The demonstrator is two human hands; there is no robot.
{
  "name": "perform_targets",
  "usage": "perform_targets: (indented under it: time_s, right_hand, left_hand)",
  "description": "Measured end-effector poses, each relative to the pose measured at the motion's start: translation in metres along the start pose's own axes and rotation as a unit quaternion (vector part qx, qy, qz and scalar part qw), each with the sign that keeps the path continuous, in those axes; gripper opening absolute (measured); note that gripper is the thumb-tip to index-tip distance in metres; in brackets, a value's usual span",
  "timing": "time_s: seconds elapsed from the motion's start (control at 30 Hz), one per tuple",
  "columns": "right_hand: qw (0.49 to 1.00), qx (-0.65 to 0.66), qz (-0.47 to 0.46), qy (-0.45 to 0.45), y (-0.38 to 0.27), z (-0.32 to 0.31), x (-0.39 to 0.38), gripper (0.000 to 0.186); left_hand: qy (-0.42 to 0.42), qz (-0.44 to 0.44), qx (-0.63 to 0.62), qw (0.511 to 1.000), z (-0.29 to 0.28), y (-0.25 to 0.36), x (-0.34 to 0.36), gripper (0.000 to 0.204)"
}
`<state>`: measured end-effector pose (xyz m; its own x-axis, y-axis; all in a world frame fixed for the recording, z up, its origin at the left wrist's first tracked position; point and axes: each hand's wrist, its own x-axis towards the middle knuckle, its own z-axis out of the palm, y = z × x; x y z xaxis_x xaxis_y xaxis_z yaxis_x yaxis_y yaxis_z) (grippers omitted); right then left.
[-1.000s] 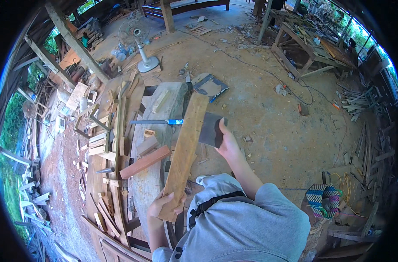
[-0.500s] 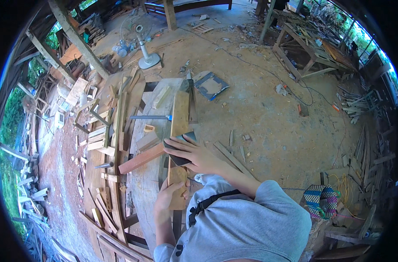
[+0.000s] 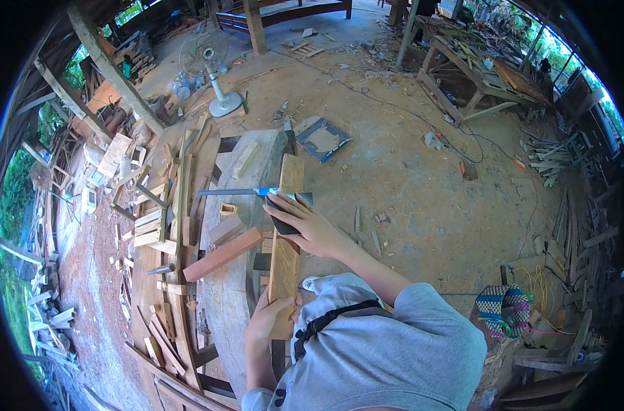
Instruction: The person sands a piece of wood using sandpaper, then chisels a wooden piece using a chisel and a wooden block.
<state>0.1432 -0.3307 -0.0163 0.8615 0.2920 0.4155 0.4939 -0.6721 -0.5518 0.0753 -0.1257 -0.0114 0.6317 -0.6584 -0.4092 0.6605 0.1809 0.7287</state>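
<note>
A long light-brown wooden board [image 3: 282, 274] lies lengthwise along the right side of the workbench. My left hand [image 3: 267, 318] grips its near end, thumb on top. Farther up, my right hand [image 3: 306, 225] presses a dark sheet of sandpaper [image 3: 284, 227] onto the board, fingers stretched across the sheet. The right thumb is hidden. Just left of the right fingers lies a file [image 3: 230, 192] with a blue handle. A reddish wooden block [image 3: 223, 255] rests slantwise on the bench, left of the board.
The weathered bench [image 3: 224, 312] holds several wood offcuts. Slats and sticks are stacked on its left [image 3: 152, 226]. A standing fan [image 3: 216, 92] is beyond it. A flat dark-edged panel [image 3: 323, 140] lies on the floor. A woven basket [image 3: 504, 312] stands at right, a rough wooden table [image 3: 480, 79] far right.
My right hand and the sandpaper have slid away from me along the board. The board has shifted slightly right, away from the reddish block. My left hand still grips the near end.
</note>
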Motion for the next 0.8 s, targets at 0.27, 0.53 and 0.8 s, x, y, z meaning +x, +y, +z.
perform_targets:
  time_s: [0.27, 0.53, 0.8]
  right_hand:
    - [1.000, -0.009, 0.018, 0.002, 0.006, 0.004, -0.005, 0.056]
    - [0.999, -0.005, 0.033, -0.006, 0.006, 0.005, -0.008, 0.055]
    - [0.999, -0.007, 0.039, -0.004, 0.006, 0.008, -0.009, 0.055]
  left_hand:
    - [0.005, -0.013, -0.016, 1.000, 0.001, -0.006, 0.005, 0.026]
    - [0.023, -0.016, -0.008, 1.000, -0.001, -0.011, 0.008, 0.025]
    - [0.021, -0.021, -0.016, 0.999, -0.002, -0.014, 0.010, 0.027]
